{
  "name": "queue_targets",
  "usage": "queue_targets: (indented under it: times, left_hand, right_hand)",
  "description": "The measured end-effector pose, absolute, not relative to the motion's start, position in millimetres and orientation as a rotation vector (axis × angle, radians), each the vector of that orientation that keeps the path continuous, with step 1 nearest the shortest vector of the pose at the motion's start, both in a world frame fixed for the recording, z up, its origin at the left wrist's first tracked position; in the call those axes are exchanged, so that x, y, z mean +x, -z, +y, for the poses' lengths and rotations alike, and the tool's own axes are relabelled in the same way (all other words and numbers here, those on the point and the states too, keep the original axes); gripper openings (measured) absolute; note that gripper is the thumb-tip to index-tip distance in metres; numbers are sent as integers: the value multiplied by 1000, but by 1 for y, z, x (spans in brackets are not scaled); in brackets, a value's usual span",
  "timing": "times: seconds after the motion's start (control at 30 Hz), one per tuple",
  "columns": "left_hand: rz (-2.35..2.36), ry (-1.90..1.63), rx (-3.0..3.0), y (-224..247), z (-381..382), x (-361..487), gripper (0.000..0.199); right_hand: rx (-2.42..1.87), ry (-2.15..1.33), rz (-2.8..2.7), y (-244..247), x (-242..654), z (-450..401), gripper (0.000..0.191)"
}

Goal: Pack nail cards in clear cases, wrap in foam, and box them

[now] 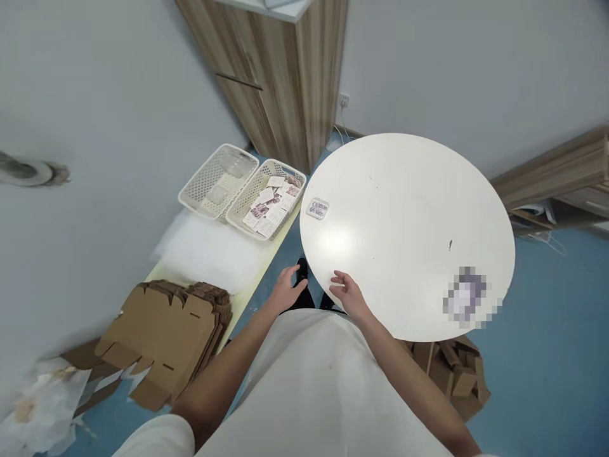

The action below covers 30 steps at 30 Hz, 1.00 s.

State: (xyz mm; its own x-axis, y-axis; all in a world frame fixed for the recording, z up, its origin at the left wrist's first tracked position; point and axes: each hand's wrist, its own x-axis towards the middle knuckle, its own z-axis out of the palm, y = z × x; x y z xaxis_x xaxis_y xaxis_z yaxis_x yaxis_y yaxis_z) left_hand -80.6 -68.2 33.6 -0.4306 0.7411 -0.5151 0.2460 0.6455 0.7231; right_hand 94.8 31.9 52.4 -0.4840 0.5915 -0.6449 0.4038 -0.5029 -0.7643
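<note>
My left hand (288, 289) hangs in front of my body, fingers apart and holding nothing, in the gap between the side bench and the round white table (404, 190). Over the table's near left edge is my right hand (348, 294), with its fingers loosely spread and nothing in them. A small clear plastic case (317, 209) with printed purple contents lies at the table's left edge, away from both hands. Toward the table's right side sits a blurred-out purple and white item (466, 296), whose kind I cannot make out.
On the left bench stand a basket holding printed cards (270, 206), another basket with clear pieces (216, 181), white translucent sheets (204, 251) and a stack of flat cardboard boxes (166, 330). A wood-grain cabinet (285, 82) rises behind. An open carton (459, 374) is below the table.
</note>
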Motion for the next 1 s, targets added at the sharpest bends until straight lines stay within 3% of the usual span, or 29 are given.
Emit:
queue_targets:
  times: [0.23, 0.6, 1.0]
  left_hand:
    - [1971, -727, 663, -47, -122, -75, 62]
    - [1958, -900, 575, -64, -200, -108, 68]
    - [1908, -1166, 297, -31, -275, -136, 71]
  right_hand:
    - [-1349, -2225, -1701, -47, 106, 8, 44]
    - [-1060, -2230, -1965, -58, 30, -29, 46]
    - [-731, -2273, -2526, -55, -35, -84, 40]
